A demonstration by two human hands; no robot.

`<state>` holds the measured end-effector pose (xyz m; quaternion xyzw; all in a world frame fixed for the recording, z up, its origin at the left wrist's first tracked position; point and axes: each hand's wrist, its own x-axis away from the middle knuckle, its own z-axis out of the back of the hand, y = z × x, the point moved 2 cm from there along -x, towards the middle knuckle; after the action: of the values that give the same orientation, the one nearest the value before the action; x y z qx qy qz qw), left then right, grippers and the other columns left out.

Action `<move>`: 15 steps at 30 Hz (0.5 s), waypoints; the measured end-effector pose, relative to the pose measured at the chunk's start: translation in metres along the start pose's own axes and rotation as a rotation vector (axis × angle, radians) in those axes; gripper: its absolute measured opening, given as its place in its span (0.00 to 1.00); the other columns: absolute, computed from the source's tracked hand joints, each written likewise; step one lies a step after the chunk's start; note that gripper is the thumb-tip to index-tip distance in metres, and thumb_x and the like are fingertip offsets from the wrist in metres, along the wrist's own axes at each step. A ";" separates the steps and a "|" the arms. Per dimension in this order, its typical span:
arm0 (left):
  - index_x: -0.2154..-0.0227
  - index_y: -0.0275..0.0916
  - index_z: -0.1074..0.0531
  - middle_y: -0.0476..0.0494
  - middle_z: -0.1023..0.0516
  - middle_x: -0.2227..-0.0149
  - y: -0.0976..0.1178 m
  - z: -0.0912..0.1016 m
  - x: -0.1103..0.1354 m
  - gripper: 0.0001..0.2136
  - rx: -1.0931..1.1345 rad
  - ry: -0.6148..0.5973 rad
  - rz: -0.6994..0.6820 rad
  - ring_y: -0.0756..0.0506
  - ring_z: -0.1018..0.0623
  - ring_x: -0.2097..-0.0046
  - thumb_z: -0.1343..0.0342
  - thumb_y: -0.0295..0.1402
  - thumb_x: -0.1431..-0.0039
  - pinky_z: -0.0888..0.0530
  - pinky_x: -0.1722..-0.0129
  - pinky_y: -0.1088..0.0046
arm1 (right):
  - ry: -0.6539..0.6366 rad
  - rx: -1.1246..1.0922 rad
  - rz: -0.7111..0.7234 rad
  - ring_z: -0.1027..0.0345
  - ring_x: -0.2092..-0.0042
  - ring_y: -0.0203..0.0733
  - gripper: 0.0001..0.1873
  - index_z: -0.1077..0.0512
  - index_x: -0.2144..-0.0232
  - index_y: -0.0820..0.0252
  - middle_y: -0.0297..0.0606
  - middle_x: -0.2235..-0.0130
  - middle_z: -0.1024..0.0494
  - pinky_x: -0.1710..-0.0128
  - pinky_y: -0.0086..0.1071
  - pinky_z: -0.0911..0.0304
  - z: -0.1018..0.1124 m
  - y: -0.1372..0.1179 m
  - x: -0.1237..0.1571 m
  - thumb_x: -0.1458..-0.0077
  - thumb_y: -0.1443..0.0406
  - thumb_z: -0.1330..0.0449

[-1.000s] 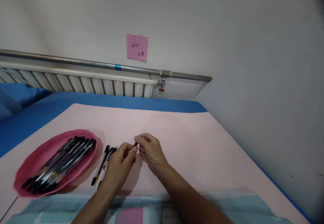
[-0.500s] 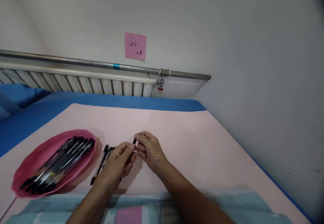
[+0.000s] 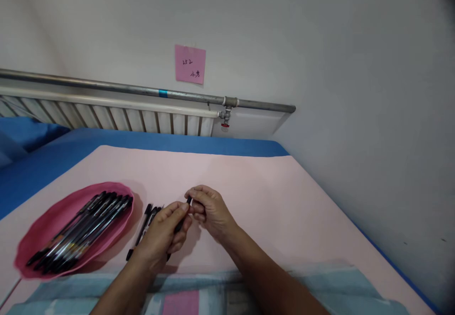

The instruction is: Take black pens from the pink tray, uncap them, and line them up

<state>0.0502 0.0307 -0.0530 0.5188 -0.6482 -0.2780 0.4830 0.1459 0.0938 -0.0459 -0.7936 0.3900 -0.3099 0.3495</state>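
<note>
My left hand [image 3: 167, 227] is closed around a black pen [image 3: 179, 225], which slants up toward my right hand. Thumb and fingers of my right hand [image 3: 208, 208] pinch at the pen's upper end, just above my left fingertips. Whether that end is a cap or a bare tip is too small to tell. On the table left of my left hand lie a few more pens [image 3: 145, 222], partly hidden behind that hand and wrist. Farther left, a pink oval basket [image 3: 30, 239] with a wavy rim holds several black-capped pens [image 3: 83, 229] in a slanted bundle.
Pale pink covering [image 3: 270, 201] spreads over the table, with a blue border [image 3: 199, 144] at the back. Beyond it are a white radiator [image 3: 117, 118], a metal pipe [image 3: 135, 88] and a red-handled valve [image 3: 225, 125]. Patterned cloth [image 3: 327, 286] lies along the near edge.
My right fingers have shifted slightly over the pen's upper end, and my left fingers have loosened a little, showing more of the pen. The basket and other pens stay in place.
</note>
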 end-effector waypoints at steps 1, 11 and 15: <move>0.73 0.38 0.37 0.57 0.36 0.81 0.000 0.000 0.000 0.13 0.016 -0.006 0.011 0.60 0.50 0.86 0.45 0.44 0.51 0.57 0.88 0.83 | -0.039 -0.003 -0.020 0.55 0.84 0.23 0.11 0.32 0.76 0.64 0.27 0.82 0.36 0.86 0.22 0.65 0.000 0.000 0.000 0.61 0.63 0.35; 0.73 0.38 0.36 0.57 0.39 0.83 0.000 -0.002 0.001 0.14 -0.045 0.033 -0.019 0.60 0.50 0.87 0.45 0.45 0.51 0.56 0.88 0.84 | 0.073 0.019 0.036 0.54 0.84 0.24 0.12 0.34 0.79 0.62 0.24 0.85 0.39 0.86 0.22 0.64 0.000 0.001 0.000 0.65 0.65 0.34; 0.72 0.37 0.35 0.58 0.41 0.83 0.007 -0.001 0.006 0.15 0.108 -0.093 0.122 0.60 0.52 0.86 0.43 0.44 0.53 0.58 0.88 0.84 | -0.082 0.005 0.000 0.51 0.83 0.26 0.10 0.31 0.77 0.63 0.24 0.86 0.41 0.85 0.23 0.63 -0.002 -0.004 0.002 0.61 0.62 0.36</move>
<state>0.0481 0.0275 -0.0451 0.4902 -0.7145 -0.2366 0.4397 0.1474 0.0931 -0.0413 -0.8047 0.3747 -0.2781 0.3670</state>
